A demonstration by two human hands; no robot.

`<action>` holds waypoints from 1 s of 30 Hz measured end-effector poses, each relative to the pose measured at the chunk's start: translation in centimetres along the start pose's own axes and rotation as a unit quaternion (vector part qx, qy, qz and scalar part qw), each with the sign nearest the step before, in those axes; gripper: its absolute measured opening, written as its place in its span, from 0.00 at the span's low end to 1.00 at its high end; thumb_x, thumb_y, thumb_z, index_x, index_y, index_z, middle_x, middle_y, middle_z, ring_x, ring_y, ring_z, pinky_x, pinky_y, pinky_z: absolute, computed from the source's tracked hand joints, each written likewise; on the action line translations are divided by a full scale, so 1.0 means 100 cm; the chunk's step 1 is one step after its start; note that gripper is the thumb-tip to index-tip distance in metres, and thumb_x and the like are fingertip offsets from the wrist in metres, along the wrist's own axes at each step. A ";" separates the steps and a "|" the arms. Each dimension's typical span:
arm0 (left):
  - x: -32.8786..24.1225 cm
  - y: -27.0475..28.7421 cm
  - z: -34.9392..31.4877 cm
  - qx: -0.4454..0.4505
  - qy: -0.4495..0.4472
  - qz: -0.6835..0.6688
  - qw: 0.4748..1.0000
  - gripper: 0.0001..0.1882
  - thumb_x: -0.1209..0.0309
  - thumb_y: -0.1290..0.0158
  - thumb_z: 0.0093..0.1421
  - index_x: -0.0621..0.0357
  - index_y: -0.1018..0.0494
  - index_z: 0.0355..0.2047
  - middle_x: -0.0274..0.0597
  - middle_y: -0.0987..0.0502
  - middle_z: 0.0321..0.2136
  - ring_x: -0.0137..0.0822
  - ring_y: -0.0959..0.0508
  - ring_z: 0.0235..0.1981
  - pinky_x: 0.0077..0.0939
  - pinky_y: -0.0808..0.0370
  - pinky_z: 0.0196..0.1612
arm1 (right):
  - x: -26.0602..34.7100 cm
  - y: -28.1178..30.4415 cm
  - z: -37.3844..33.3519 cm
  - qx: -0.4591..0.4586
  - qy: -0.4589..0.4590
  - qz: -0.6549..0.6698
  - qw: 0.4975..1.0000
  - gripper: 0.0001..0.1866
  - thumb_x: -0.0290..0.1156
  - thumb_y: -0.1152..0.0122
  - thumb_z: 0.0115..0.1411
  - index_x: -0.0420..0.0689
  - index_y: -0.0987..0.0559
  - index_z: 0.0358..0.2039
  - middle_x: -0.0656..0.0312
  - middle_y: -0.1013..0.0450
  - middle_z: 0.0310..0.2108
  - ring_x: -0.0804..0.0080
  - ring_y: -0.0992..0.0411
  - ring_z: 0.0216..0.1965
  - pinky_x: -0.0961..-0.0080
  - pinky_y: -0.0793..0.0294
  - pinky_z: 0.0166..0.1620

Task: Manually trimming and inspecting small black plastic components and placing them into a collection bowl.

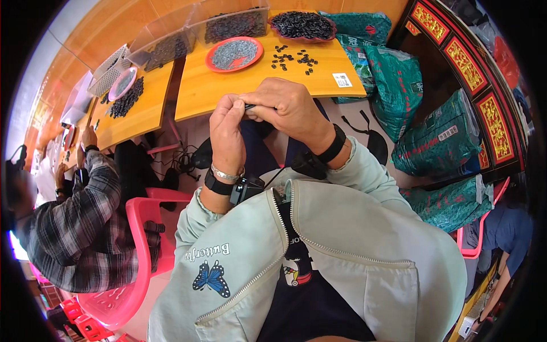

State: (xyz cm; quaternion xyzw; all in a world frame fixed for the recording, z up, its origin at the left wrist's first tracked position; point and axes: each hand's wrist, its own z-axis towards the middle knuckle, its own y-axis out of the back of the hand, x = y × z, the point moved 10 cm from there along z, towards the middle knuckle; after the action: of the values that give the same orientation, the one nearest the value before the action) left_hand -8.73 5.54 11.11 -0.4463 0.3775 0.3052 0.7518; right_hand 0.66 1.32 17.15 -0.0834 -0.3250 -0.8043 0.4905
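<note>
Just off the near edge of the yellow table (pixel 199 91), my left hand (pixel 228 128) and my right hand (pixel 293 108) meet. Both are closed, with fingertips pinching a small black part (pixel 249 106). Most of that part is hidden by my fingers, so its exact kind is unclear. Beyond my hands, small black pieces with openings (pixel 307 60) lie loose on the tabletop. To their left sits a red plate (pixel 257 57) heaped with tiny grey pieces (pixel 231 54). Behind them stands a red bowl (pixel 327 37) piled with similar black pieces (pixel 301 24).
Clear plastic bins (pixel 228 28) of black pieces line the table's back. Green bags (pixel 393 88) stand along the right. At left, a person in a plaid shirt (pixel 85 211) sits on a pink chair (pixel 139 228) by another table (pixel 145 105). Another person (pixel 507 233) is at far right.
</note>
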 end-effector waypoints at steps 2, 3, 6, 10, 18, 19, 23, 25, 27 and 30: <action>0.004 0.001 0.001 0.008 0.004 -0.009 1.000 0.09 0.72 0.60 0.63 0.66 0.33 0.33 0.39 0.29 0.27 0.27 0.31 0.29 0.21 0.33 0.36 | 0.000 -0.002 -0.001 -0.002 0.010 -0.025 1.000 0.12 0.26 0.36 0.45 0.43 0.20 0.33 0.58 0.27 0.24 0.63 0.28 0.27 0.74 0.29 0.31; 0.004 0.002 0.000 0.007 0.001 -0.007 1.000 0.08 0.73 0.59 0.62 0.66 0.33 0.33 0.38 0.29 0.27 0.26 0.31 0.29 0.20 0.33 0.36 | -0.004 -0.003 -0.001 -0.001 -0.017 0.009 1.000 0.12 0.25 0.36 0.44 0.42 0.20 0.34 0.58 0.27 0.25 0.63 0.29 0.27 0.75 0.29 0.31; 0.008 0.011 0.001 -0.018 -0.014 0.013 1.000 0.06 0.75 0.59 0.62 0.65 0.34 0.33 0.36 0.30 0.27 0.24 0.32 0.29 0.19 0.34 0.36 | -0.013 -0.007 -0.003 0.015 -0.056 0.062 0.996 0.14 0.23 0.37 0.45 0.41 0.20 0.36 0.59 0.27 0.26 0.67 0.28 0.28 0.78 0.29 0.33; 0.007 0.020 0.001 -0.045 -0.046 0.048 0.997 0.04 0.77 0.58 0.60 0.64 0.34 0.33 0.33 0.32 0.28 0.22 0.34 0.29 0.16 0.36 0.35 | -0.024 -0.017 -0.007 0.039 -0.097 0.128 0.986 0.15 0.19 0.39 0.47 0.38 0.21 0.38 0.60 0.26 0.30 0.72 0.28 0.31 0.81 0.29 0.35; 0.044 0.033 0.002 -0.060 0.076 -0.087 0.992 0.08 0.70 0.60 0.63 0.62 0.34 0.33 0.41 0.28 0.27 0.31 0.28 0.27 0.23 0.28 0.34 | -0.048 -0.028 -0.018 -0.003 -0.196 0.160 0.967 0.11 0.22 0.41 0.48 0.39 0.20 0.35 0.57 0.27 0.27 0.65 0.28 0.31 0.77 0.28 0.35; 0.056 0.036 0.002 -0.061 0.120 -0.132 0.982 0.10 0.68 0.62 0.64 0.62 0.34 0.34 0.43 0.27 0.28 0.33 0.26 0.28 0.25 0.27 0.35 | -0.050 -0.026 -0.019 -0.016 -0.175 0.119 0.977 0.11 0.22 0.43 0.49 0.40 0.20 0.35 0.56 0.27 0.27 0.64 0.28 0.31 0.75 0.28 0.35; 0.080 0.038 0.004 -0.059 0.208 -0.184 0.959 0.12 0.67 0.63 0.64 0.64 0.33 0.36 0.45 0.26 0.30 0.36 0.24 0.31 0.27 0.26 0.38 | -0.054 -0.034 -0.021 0.025 -0.075 -0.106 0.991 0.14 0.21 0.44 0.48 0.39 0.21 0.38 0.57 0.27 0.29 0.63 0.28 0.33 0.72 0.29 0.37; 0.090 0.049 0.006 -0.093 0.221 -0.167 0.956 0.13 0.69 0.63 0.63 0.66 0.33 0.40 0.46 0.25 0.31 0.37 0.24 0.33 0.29 0.26 0.40 | -0.062 -0.041 -0.023 0.033 -0.064 -0.138 0.988 0.14 0.22 0.46 0.50 0.40 0.22 0.39 0.56 0.28 0.31 0.57 0.30 0.35 0.68 0.29 0.39; 0.095 0.057 0.010 -0.089 0.220 -0.168 0.957 0.13 0.70 0.63 0.63 0.66 0.34 0.42 0.46 0.25 0.32 0.37 0.23 0.33 0.29 0.26 0.40 | -0.071 -0.051 -0.025 0.046 -0.062 -0.120 0.990 0.15 0.24 0.48 0.51 0.41 0.23 0.40 0.56 0.28 0.33 0.57 0.31 0.36 0.68 0.30 0.40; 0.099 0.069 0.019 -0.090 0.215 -0.174 0.957 0.14 0.72 0.63 0.62 0.68 0.35 0.44 0.47 0.26 0.35 0.37 0.24 0.35 0.30 0.26 0.41 | -0.076 -0.062 -0.023 0.054 -0.041 -0.100 0.993 0.16 0.26 0.51 0.53 0.41 0.24 0.43 0.54 0.29 0.37 0.56 0.32 0.38 0.67 0.31 0.42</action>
State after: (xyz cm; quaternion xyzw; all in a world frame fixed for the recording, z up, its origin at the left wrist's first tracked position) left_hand -8.46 11.34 0.38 -0.6260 0.4180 0.0996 0.6508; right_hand -0.35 7.41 9.22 -0.0569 -0.3947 -0.8264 0.3976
